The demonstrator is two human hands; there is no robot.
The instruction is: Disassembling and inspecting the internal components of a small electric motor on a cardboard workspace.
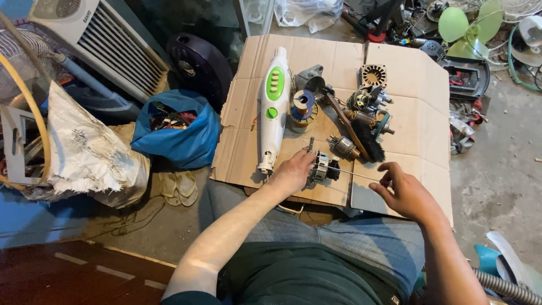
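Note:
My left hand (293, 170) grips a small electric motor part (320, 167) with a metal winding, resting on a sheet of cardboard (412, 73). My right hand (403, 192) pinches the end of a thin metal rod (354, 174) that runs from the motor part toward the right. Just beyond lie a motor armature (343, 147), a black brush (367, 144) with a wooden handle, and further motor pieces (370, 101). A white and green appliance housing (272, 107) lies lengthwise on the cardboard to the left, next to a spool of solder wire (304, 107).
A blue bag of scrap (178, 133) and a black round casing (195, 62) sit left of the cardboard. A white fan heater (96, 39) leans at the far left. Green fan blades (471, 25) and assorted clutter lie at the upper right on the concrete floor.

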